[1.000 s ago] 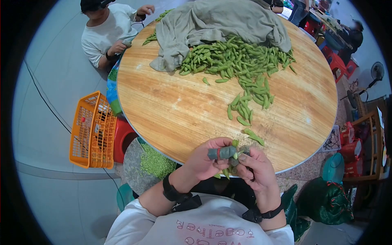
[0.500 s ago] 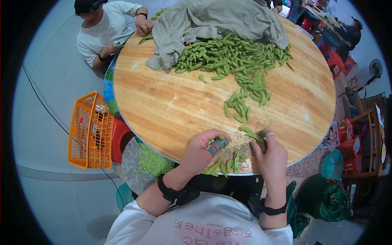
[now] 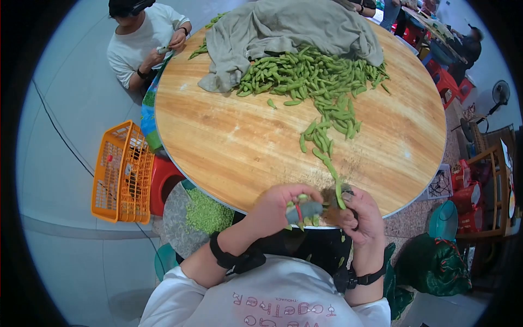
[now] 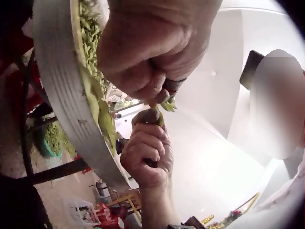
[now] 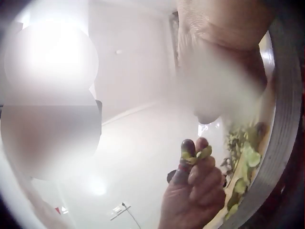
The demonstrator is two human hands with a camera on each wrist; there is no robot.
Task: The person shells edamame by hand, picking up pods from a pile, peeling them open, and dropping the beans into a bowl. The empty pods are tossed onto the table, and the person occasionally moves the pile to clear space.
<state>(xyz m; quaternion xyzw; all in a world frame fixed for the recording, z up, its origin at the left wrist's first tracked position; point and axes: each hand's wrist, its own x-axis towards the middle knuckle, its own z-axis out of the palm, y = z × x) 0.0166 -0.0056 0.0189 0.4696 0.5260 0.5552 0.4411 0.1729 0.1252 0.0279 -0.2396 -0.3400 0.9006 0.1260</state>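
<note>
My right hand (image 3: 366, 217) pinches a long green edamame pod (image 3: 339, 191) near the table's front edge. The fingertips of this hand have a dark covering. Close by on its left, my left hand (image 3: 278, 210) has a grey cover with a red band on its thumb (image 3: 305, 212). Small green soybeans (image 5: 198, 155) are held between that thumb and the forefinger, as the right wrist view shows. In the left wrist view the two hands' fingertips almost meet. Several loose pods lie under the hands at the table edge, partly hidden by them.
A big heap of edamame pods (image 3: 305, 76) lies at the back of the round wooden table (image 3: 234, 147), partly under a grey cloth (image 3: 294, 27). Shelled beans (image 3: 210, 215) fill a container at lower left, beside an orange basket (image 3: 121, 174). Another person (image 3: 144, 43) sits at the far left.
The hands came apart, my right hand reached forward to a pod on the table, and now it has come back beside the left hand with that pod.
</note>
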